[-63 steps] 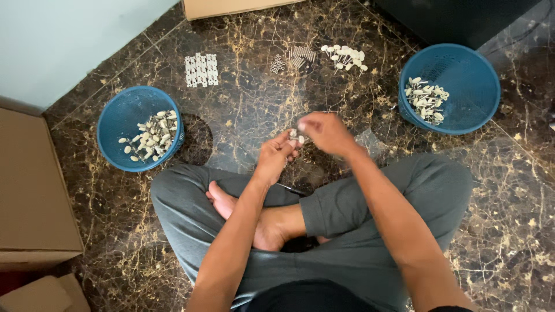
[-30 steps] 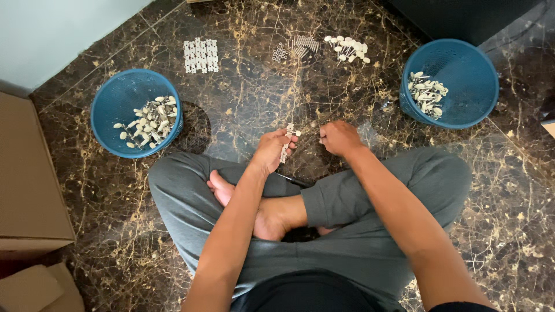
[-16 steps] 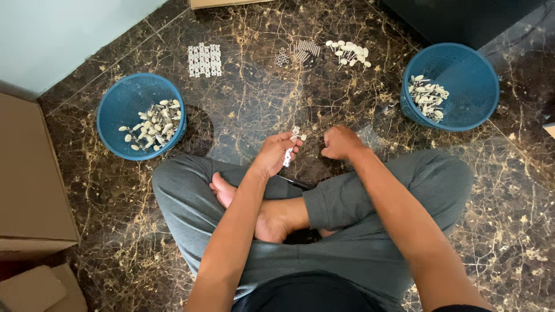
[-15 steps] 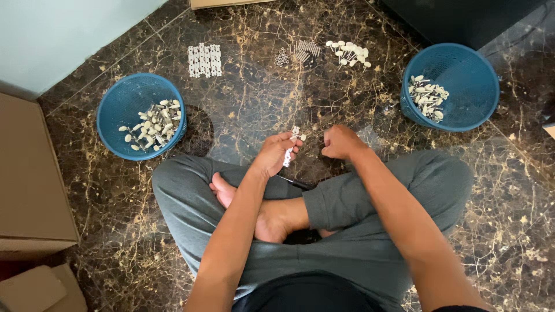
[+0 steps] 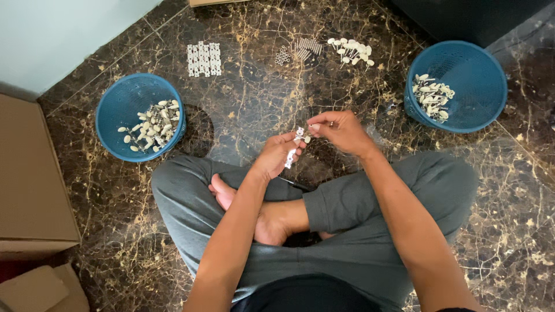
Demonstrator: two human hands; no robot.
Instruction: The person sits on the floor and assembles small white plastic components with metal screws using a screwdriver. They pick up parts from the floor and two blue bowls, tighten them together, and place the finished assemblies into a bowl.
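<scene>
A person sits cross-legged on a dark marble floor [image 5: 243,110]. The left hand [image 5: 277,156] has its grip closed on a small white plastic piece [image 5: 293,147], held up in front of the knees. The right hand [image 5: 341,130] is just beside it, fingers pinched together on a tiny part [image 5: 312,126] that touches the top of the white piece. On the far left stands a blue basket [image 5: 124,110] with pale parts in it. On the far right stands another blue basket [image 5: 474,75], also with pale parts. Far off on the floor lie a white grid of pieces [image 5: 203,59], some little metal screws [image 5: 306,47] and a pile of pale caps [image 5: 351,51]. A cardboard box [image 5: 29,185] sits at the left
</scene>
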